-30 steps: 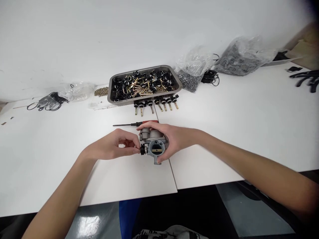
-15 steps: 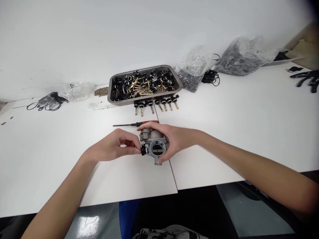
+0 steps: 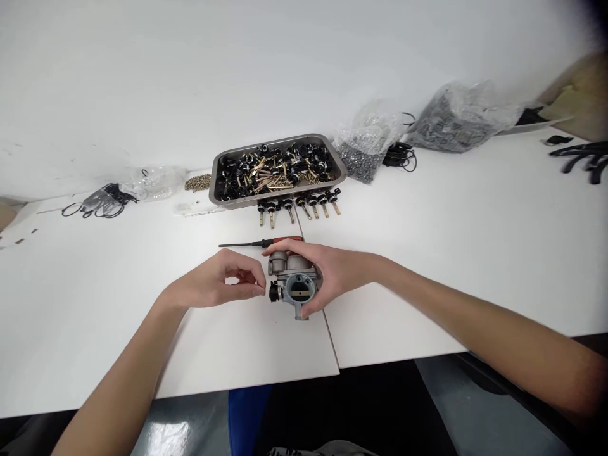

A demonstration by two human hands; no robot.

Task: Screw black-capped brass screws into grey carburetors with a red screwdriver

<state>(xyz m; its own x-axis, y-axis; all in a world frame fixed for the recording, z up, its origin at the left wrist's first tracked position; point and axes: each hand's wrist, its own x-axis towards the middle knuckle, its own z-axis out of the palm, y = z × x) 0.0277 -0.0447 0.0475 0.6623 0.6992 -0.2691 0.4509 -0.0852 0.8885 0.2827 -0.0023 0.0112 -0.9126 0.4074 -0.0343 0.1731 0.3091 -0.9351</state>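
a: where is the carb (image 3: 295, 275)?
b: at the table (image 3: 228, 348), in front of the screwdriver (image 3: 260, 243). the right hand (image 3: 327, 272) clasps it, thumb low, fingers over the top.
a: left hand (image 3: 223, 278)?
b: thumb and forefinger tips pressed together, just beside the black cap (image 3: 274, 292); whether they pinch anything, cannot tell.
a: handling?
b: judged stiff, moderately heavy, slightly slippery. the cap is probably the weaker part; hold by the metal body.

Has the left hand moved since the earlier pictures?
Yes: against the screwdriver, the left hand has shifted slightly left, clear of the black cap.
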